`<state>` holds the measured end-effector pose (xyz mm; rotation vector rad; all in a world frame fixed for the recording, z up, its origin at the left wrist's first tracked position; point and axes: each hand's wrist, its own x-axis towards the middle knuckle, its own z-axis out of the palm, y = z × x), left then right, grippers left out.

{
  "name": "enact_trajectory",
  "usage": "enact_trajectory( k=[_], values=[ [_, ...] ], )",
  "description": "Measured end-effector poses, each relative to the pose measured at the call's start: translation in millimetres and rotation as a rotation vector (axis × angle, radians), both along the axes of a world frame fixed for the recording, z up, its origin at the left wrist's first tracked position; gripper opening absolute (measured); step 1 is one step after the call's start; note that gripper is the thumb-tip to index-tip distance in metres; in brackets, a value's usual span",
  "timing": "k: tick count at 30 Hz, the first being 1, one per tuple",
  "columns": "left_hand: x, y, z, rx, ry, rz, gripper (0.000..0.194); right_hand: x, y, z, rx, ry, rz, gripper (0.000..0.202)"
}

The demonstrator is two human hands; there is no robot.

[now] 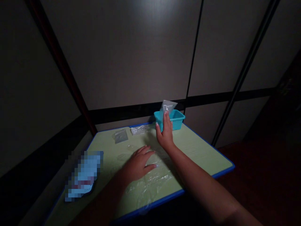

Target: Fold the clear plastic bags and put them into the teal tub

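My right hand (166, 133) reaches to the far side of the table, in front of a turquoise plastic basket (178, 119). A small clear plastic bag (168, 106) stands up at its fingertips, over the basket's left part, and seems held there. My fingers partly hide the bag and the grip. Nearer to me, my left hand (140, 164) has its fingers spread, palm down, over a thin sheet of clear plastic (152, 182) on the table. Whether it presses on the sheet I cannot tell.
The pale green table (199, 153) has a blue edge. A small flat clear packet (121, 136) and a crumpled clear plastic wrapper (139, 129) lie toward the back. On the left is a phone-like device with a blurred screen (86, 174). Panelled cabinet doors (141, 62) stand behind.
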<state>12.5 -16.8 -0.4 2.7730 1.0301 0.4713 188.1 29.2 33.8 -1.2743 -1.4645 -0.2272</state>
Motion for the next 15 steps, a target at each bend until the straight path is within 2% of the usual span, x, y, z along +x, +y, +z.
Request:
enact_trajectory(
  k=[3, 7, 9, 12, 15],
  values=[
    [0.3, -0.1, 0.2, 0.014, 0.011, 0.050, 0.053, -2.6, 0.4, -3.8, -0.118, -0.093, 0.043, 0.056],
    [0.5, 0.2, 1.1, -0.011, 0.018, 0.053, 0.053, -4.3, 0.9, -14.1, -0.593, -0.354, 0.217, 0.041],
    [0.5, 0.0, 1.0, -0.017, 0.020, 0.026, 0.051, -5.0, 1.4, -19.4, -0.750, -0.465, 0.324, 0.036],
    [1.0, -0.9, 2.2, -0.006, 0.021, 0.013, 0.048, -5.5, 2.4, -21.7, -0.710, -0.463, 0.354, 0.034],
    [1.5, -1.7, 7.7, 0.015, -0.009, 0.099, 0.043, -4.6, 3.1, -16.3, -0.620, -0.346, 0.243, 0.035]
  ],
)
